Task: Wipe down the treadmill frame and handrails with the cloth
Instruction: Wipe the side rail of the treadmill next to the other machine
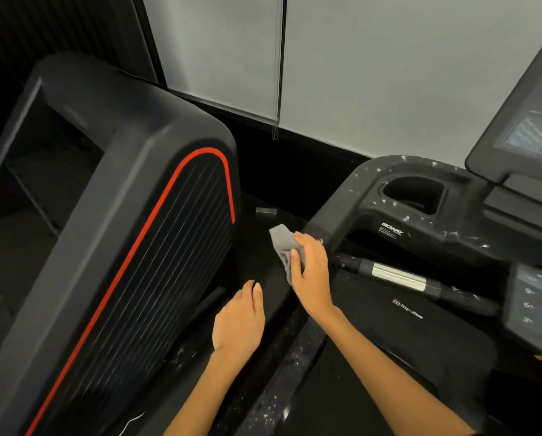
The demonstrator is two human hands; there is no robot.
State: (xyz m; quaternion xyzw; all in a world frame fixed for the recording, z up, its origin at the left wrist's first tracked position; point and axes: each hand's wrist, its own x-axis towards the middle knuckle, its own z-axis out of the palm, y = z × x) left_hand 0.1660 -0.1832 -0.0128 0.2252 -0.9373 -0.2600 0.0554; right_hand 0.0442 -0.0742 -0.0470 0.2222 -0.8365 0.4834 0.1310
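A black treadmill frame (351, 202) fills the right half, speckled with white dust. My right hand (310, 272) is shut on a grey cloth (283, 243) and presses it against the left upright of the frame, just below the console corner. A handrail with a silver sensor band (395, 276) juts out to the right of that hand. My left hand (240, 322) hovers lower left with fingers loosely apart, holding nothing, beside the frame's side rail (298, 350).
A second black machine with a red stripe (156, 221) stands close on the left. The treadmill's cup holder (413, 191), screen (534, 133) and keypad (537, 303) lie to the right. A grey wall with a cord (277, 89) is behind. A small metal piece (266, 211) lies on the floor.
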